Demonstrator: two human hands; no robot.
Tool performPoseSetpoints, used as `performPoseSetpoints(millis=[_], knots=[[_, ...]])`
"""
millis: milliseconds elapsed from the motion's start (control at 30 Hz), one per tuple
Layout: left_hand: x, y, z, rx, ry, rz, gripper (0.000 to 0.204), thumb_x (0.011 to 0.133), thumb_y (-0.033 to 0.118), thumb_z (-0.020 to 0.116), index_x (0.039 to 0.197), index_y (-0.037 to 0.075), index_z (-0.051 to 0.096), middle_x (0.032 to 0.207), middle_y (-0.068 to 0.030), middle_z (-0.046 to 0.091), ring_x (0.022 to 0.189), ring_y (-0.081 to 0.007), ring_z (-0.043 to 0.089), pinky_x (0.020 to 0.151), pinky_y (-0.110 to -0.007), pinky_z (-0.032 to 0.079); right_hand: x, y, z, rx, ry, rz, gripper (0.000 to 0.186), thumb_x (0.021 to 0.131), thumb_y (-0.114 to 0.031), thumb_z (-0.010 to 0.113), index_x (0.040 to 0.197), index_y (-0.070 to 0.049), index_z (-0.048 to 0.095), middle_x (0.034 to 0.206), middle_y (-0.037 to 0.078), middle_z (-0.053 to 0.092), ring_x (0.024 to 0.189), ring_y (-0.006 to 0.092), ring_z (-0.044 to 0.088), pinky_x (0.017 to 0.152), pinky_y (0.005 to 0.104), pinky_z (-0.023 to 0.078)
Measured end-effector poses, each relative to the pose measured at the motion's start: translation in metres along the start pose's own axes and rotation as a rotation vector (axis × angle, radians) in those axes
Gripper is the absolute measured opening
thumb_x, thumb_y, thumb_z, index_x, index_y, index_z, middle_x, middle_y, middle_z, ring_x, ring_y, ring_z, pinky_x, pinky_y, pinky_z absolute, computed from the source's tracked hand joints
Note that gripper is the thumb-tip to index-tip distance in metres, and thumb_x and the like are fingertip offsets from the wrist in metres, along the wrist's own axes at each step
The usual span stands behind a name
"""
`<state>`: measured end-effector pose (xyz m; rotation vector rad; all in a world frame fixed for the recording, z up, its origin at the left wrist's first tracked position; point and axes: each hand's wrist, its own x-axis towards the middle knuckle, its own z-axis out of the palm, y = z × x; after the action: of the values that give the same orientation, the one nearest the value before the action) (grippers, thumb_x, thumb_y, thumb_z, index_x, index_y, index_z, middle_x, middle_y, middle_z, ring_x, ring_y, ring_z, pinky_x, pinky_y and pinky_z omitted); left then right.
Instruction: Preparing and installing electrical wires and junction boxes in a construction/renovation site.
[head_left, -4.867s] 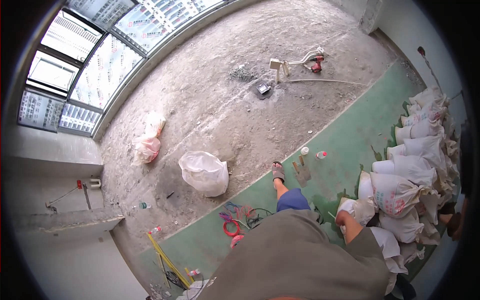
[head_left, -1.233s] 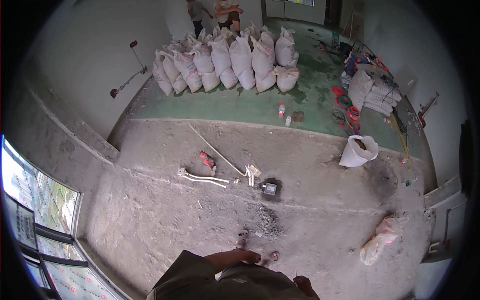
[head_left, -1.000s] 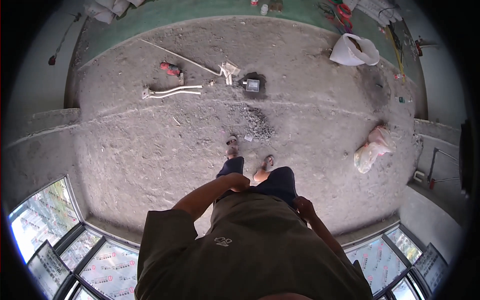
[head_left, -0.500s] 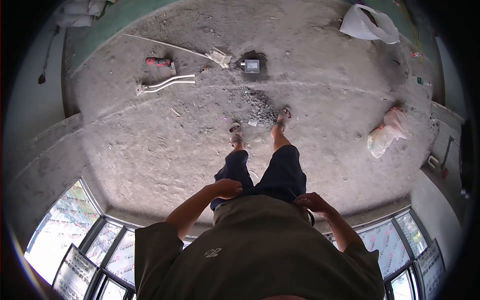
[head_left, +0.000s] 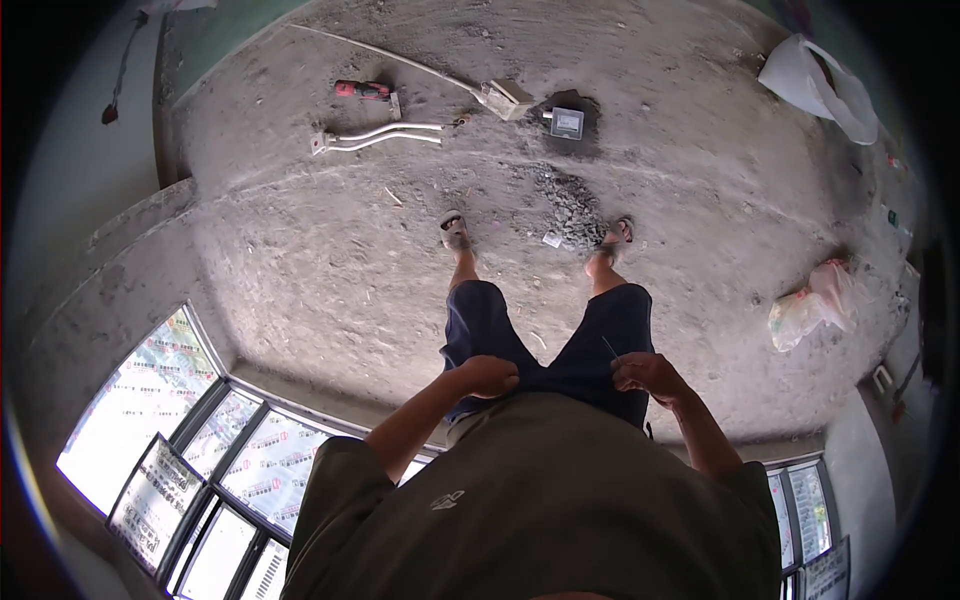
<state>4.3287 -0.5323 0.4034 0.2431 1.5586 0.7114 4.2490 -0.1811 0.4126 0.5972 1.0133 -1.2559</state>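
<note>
Above my shorts [head_left: 622,312], right side: thin rod [head_left: 609,346], pinched in my right hand [head_left: 647,375], best held steady, tip clear of them; left hand [head_left: 488,376] curled into a fist, contents I cannot tell.

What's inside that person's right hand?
A thin dark stick pokes out of the right hand. Its other end is covered by the curled fingers, so what's inside there can't be seen.

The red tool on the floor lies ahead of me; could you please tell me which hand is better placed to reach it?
Probably the left hand: the red tool lies ahead on the left, while the right hand holds a thin rod. Neither hand is near it.
</note>
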Motion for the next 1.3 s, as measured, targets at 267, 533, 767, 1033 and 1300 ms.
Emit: performPoseSetpoints(millis=[267,533,767,1033,1300], knots=[[-0.041,-0.155,-0.068,-0.109,-0.077,0.203,0.033,0.090,0.031,0.041,0.096,0.005,0.061,0.086,-0.0159,0.065,0.079,-0.0307,0.064,0.075,-0.042,0.048,0.081,-0.030,0.140,0.259,0.231,-0.127,0.022,0.093,-0.021,0.056,0.105,-0.003,0.058,0.086,0.006,0.065,0.076,0.0128,0.063,0.072,0.0268,0.051],[-0.112,-0.238,-0.075,-0.419,-0.131,0.080,0.031,0.089,0.025,0.046,0.103,0.002,0.062,0.079,-0.0149,0.065,0.069,-0.0266,0.065,0.073,-0.038,0.049,0.153,-0.059,0.251,0.330,0.169,-0.213,0.024,0.096,-0.023,0.050,0.106,-0.002,0.056,0.085,0.006,0.064,0.075,0.0123,0.062,0.071,0.0257,0.050],[-0.102,-0.240,-0.112,-0.285,-0.231,0.056,0.032,0.090,0.020,0.043,0.108,0.000,0.059,0.079,-0.0157,0.065,0.071,-0.0265,0.064,0.069,-0.036,0.050,0.249,-0.100,0.234,0.133,0.164,-0.229,0.018,0.093,-0.022,0.056,0.095,-0.004,0.058,0.080,0.005,0.065,0.069,0.0107,0.061,0.067,0.0241,0.050],[-0.050,-0.381,-0.222,-1.502,0.724,-0.109,0.028,0.094,0.017,0.044,0.117,0.002,0.050,0.089,-0.0104,0.064,0.075,-0.0197,0.064,0.072,-0.034,0.053,0.402,-0.136,0.188,0.003,0.266,-0.450,0.020,0.089,-0.020,0.060,0.090,-0.001,0.062,0.069,0.001,0.059,0.063,0.0070,0.055,0.060,0.0215,0.044],[0.051,-0.639,-0.323,-1.527,1.226,-0.328,0.040,0.089,0.027,0.057,0.123,0.007,0.047,0.116,-0.0135,0.055,0.102,-0.0277,0.058,0.084,-0.045,0.050,0.511,-0.190,0.155,-0.304,0.326,-0.565,0.018,0.092,-0.020,0.055,0.089,-0.003,0.060,0.065,0.001,0.055,0.059,0.0057,0.049,0.056,0.0219,0.041]])
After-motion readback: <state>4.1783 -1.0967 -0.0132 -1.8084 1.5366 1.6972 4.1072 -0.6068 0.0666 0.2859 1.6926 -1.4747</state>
